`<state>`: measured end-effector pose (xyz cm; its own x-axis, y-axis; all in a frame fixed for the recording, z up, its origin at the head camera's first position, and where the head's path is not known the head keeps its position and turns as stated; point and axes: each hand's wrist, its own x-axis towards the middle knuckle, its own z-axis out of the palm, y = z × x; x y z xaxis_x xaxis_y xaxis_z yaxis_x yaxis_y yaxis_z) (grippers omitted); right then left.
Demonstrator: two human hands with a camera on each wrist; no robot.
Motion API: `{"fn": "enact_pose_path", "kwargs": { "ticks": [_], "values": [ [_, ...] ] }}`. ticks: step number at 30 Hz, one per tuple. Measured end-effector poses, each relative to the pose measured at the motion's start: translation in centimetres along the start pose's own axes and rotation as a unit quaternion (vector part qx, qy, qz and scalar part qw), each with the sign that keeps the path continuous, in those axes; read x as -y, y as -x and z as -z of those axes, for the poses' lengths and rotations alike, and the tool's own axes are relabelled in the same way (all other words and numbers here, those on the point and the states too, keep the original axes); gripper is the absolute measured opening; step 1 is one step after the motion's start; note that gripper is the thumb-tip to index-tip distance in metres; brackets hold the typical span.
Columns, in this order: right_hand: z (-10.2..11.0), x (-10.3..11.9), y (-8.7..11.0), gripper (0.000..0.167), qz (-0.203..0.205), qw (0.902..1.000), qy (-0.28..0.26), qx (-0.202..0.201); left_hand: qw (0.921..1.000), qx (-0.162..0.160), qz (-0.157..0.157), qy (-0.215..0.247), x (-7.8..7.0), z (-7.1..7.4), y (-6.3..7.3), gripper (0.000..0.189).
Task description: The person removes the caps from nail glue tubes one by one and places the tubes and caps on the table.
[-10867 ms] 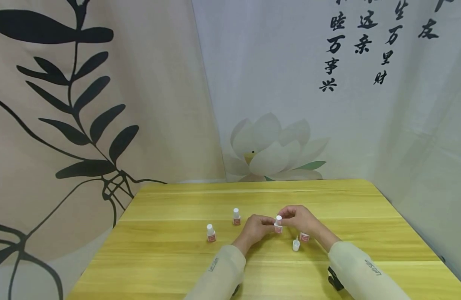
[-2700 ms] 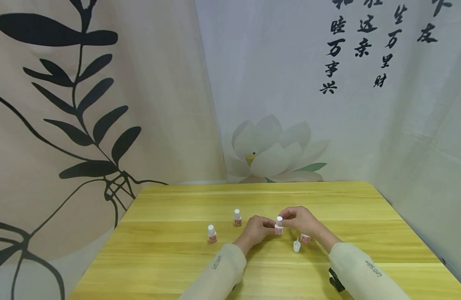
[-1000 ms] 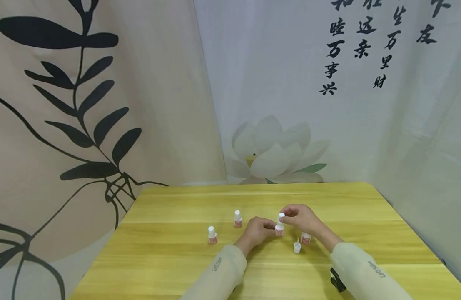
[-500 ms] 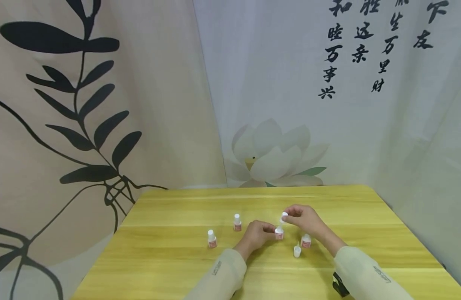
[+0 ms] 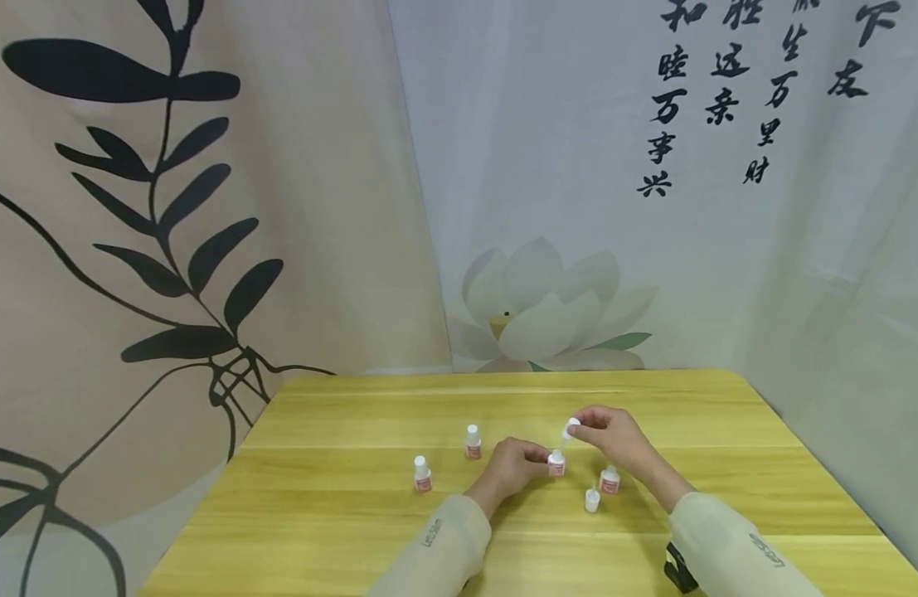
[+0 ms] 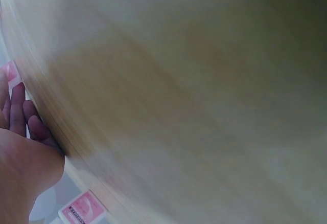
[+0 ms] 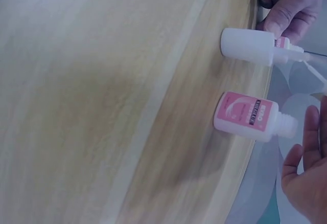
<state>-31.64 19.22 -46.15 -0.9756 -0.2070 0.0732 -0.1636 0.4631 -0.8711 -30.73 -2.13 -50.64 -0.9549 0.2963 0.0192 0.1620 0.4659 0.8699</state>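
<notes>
My left hand (image 5: 512, 468) grips a small white nail glue bottle (image 5: 556, 465) with a pink label, its cap off, upright at the table. Up and to the right of its neck, my right hand (image 5: 611, 433) pinches a white brush cap (image 5: 571, 428), tilted, its thin brush pointing down toward the bottle. In the right wrist view, a second uncapped bottle (image 7: 245, 115) stands beside a loose brush cap (image 7: 248, 46), which rests upside down with its brush up. The left hand (image 7: 296, 6) shows behind that cap.
Two capped bottles stand to the left of my left hand, a nearer bottle (image 5: 423, 475) and a farther bottle (image 5: 473, 443). All are on a yellow wooden table (image 5: 317, 514). A printed curtain (image 5: 339, 207) hangs behind the table's far edge.
The cap was on the bottle in the earliest frames. My right hand has since lifted it off, up and to the right, baring the brush. The left hand stays at the bottle.
</notes>
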Motion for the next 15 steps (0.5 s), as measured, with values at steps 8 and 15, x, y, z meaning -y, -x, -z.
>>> {"fn": "enact_pose_path", "kwargs": {
  "ticks": [8, 15],
  "values": [
    [0.1, -0.31, 0.14, 0.031, -0.006, 0.9999, -0.011, -0.001, 1.0, 0.001, 0.009, 0.002, 0.07, -0.23, -0.07, 0.014],
    [0.26, -0.1, 0.36, 0.034, -0.011, 0.9995, -0.026, -0.012, 1.0, -0.002, 0.005, -0.002, -0.1, -0.08, -0.16, 0.014]
  ]
}}
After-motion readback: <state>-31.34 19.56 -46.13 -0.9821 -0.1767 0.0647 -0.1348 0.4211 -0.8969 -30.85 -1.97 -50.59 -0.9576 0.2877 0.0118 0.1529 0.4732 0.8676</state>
